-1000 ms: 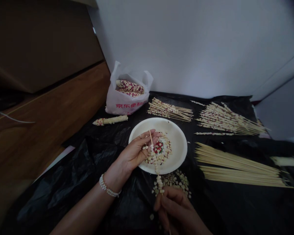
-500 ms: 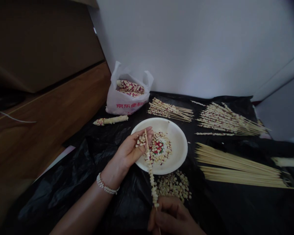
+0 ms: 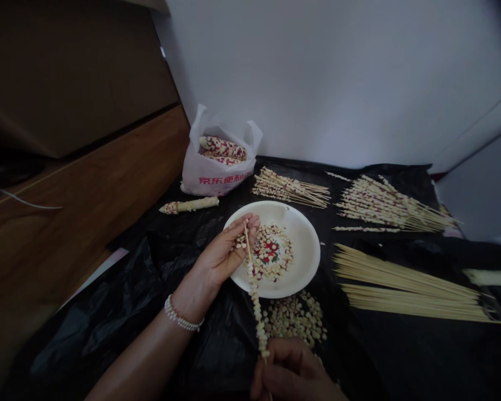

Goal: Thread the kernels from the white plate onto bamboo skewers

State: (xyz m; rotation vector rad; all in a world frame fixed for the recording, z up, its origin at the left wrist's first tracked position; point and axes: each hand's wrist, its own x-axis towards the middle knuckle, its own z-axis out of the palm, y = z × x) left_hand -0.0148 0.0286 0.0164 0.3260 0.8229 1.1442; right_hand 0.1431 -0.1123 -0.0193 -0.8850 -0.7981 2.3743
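My left hand (image 3: 217, 257), with a beaded bracelet at the wrist, is cupped over the near left side of a white bowl (image 3: 307, 250). It holds several loose corn kernels (image 3: 239, 244) in the palm. Low in the view, my right hand (image 3: 294, 367) pinches the lower end of a skewer (image 3: 256, 309) strung with kernels. The bare tip of that skewer slants up to the fingers of my left hand; whether it pierces a kernel there I cannot tell. More loose kernels lie in the bowl, and a heap of kernels (image 3: 298, 317) rests just in front of it.
Black plastic sheeting (image 3: 121, 312) covers the surface. Behind stands a plastic bag (image 3: 217, 181) of corn cobs, with a mostly stripped cob (image 3: 190, 205) nearby. Filled skewers (image 3: 290, 186) lie behind the bowl, with another pile (image 3: 379, 206) and bare skewers (image 3: 401, 284) to the right.
The skewer's tip has shifted slightly up and left against the fingers of my left hand, which have curled a little more over the kernels. My right hand has moved slightly.
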